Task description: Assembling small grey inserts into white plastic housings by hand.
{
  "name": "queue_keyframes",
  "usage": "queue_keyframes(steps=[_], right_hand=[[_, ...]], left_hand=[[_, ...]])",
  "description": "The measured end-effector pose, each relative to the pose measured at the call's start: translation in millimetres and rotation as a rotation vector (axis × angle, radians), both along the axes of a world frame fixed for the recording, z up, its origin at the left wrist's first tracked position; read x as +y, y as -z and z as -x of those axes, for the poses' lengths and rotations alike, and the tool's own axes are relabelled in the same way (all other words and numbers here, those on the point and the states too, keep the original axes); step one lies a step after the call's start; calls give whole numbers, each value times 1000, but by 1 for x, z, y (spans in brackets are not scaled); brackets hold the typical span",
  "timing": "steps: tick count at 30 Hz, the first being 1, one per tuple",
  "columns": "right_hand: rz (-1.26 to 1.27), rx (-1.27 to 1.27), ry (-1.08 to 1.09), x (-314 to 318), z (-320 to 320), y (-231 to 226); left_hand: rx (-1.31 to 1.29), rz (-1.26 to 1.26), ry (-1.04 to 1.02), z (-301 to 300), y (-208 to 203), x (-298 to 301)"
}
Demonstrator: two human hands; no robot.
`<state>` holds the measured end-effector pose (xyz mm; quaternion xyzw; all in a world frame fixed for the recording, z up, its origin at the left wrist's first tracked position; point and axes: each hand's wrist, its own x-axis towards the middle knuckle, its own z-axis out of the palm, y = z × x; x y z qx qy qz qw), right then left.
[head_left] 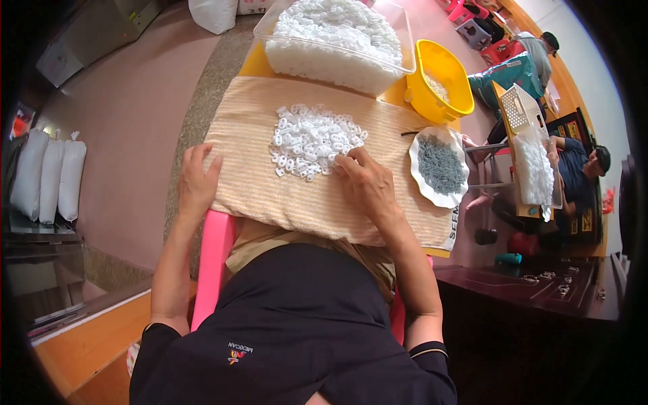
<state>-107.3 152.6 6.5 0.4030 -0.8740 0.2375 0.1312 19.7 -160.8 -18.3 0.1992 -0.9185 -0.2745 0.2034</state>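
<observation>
A loose pile of small white plastic pieces with holes (314, 138) lies on a beige striped towel (250, 182) spread over the table. At the pile's lower right edge my right hand (368, 182) has its fingers curled down and drawn together among the pieces; the fingertips hide whatever is between them. My left hand (198, 179) rests on the towel's left edge, fingers apart and nothing in them. To the right of my right hand stands a white scalloped dish (420, 183) holding many small grey-blue parts (442, 165).
Behind the towel stands a clear plastic bin (324, 77) heaped with white pieces. Beside it is a yellow basket (453, 74) with pale pieces inside. White sacks (47, 175) stand at far left. Two people (582, 169) sit at right, one near a tray of white material (536, 169).
</observation>
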Motion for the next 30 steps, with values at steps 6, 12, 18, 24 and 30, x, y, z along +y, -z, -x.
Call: queue_keyframes(steps=[6, 12, 18, 24, 30], right_hand=[[80, -60, 10, 6, 7, 4], [146, -168, 43, 9, 12, 4], [197, -205, 109, 12, 13, 0], [98, -169, 52, 9, 6, -1], [-29, -132, 95, 0, 2, -6]], left_hand=[[51, 145, 15, -3, -13, 14], [229, 163, 94, -3, -34, 40], [326, 90, 224, 0, -39, 64], [351, 40, 352, -2, -34, 83], [384, 21, 404, -1, -34, 95]])
